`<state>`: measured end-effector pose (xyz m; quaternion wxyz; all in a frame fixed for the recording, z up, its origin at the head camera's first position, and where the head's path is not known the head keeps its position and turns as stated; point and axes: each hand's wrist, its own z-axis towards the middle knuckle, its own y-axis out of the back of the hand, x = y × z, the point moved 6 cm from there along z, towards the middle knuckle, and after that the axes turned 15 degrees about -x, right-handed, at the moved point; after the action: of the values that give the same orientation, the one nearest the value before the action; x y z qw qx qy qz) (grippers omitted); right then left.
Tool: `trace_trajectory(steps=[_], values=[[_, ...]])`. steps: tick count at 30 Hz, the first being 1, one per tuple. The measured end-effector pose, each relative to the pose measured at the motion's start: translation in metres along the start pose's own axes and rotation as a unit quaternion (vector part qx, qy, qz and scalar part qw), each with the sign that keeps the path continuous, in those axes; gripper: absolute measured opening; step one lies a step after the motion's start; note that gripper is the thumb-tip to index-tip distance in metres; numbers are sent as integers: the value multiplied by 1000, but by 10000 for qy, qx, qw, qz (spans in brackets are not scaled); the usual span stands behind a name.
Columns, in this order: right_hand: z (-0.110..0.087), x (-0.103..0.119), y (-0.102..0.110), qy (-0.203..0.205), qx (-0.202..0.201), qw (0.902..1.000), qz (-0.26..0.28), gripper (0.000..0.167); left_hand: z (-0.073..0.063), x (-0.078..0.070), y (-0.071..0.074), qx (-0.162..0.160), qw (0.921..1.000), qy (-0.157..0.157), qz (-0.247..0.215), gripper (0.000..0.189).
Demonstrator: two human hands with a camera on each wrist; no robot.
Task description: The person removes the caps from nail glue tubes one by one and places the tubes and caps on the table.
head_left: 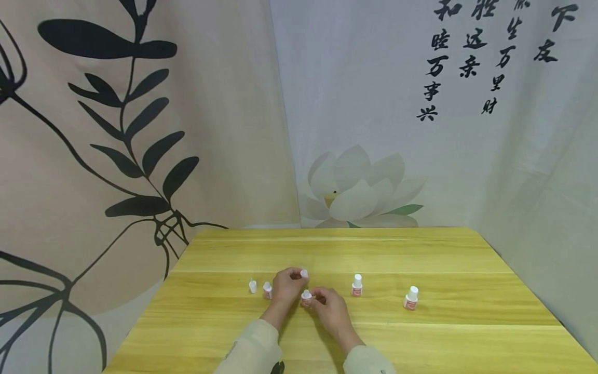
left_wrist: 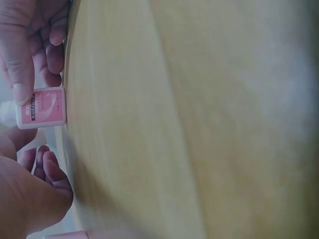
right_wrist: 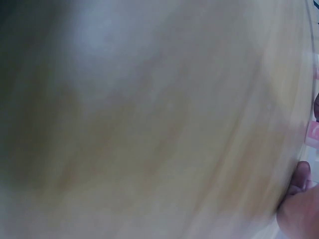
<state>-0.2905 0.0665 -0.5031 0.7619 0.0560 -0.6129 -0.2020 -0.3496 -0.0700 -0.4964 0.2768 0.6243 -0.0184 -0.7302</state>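
In the head view my left hand (head_left: 287, 286) pinches a small white cap (head_left: 304, 273) between thumb and fingertips. Just in front of it, my right hand (head_left: 329, 310) grips a small white bottle (head_left: 306, 297) with a pink label, upright at the tabletop. Up close in the left wrist view, the right thumb lies along the side of this nail glue bottle (left_wrist: 42, 108), and its white top points left. My left hand (left_wrist: 37, 196) is below it there, fingers curled. The right wrist view shows only the edge of the right hand (right_wrist: 301, 214) and part of the bottle (right_wrist: 313, 133).
Left of my hands are another pink-labelled bottle (head_left: 268, 290), partly hidden by the left hand, and a small white cap (head_left: 253, 286) with a thin tip. To the right stand two white-topped bottles, one nearer (head_left: 357, 285) and one farther (head_left: 411, 298), on the wooden table (head_left: 458, 343).
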Motion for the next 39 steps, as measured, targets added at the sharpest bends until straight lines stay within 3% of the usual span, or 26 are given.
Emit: trace_trajectory(steps=[16, 26, 39], values=[[-1, 1, 1, 47, -36, 10000, -44, 12, 3, 5, -2, 159, 9984, -44, 543, 16], [0, -2, 0, -36, 18, 9999, -154, 13, 7, 7, -6, 338, 9968, -286, 668, 16], [0, -1, 0, -36, -5, 9999, -134, 13, 5, 3, -3, 415, 9961, -326, 712, 18]])
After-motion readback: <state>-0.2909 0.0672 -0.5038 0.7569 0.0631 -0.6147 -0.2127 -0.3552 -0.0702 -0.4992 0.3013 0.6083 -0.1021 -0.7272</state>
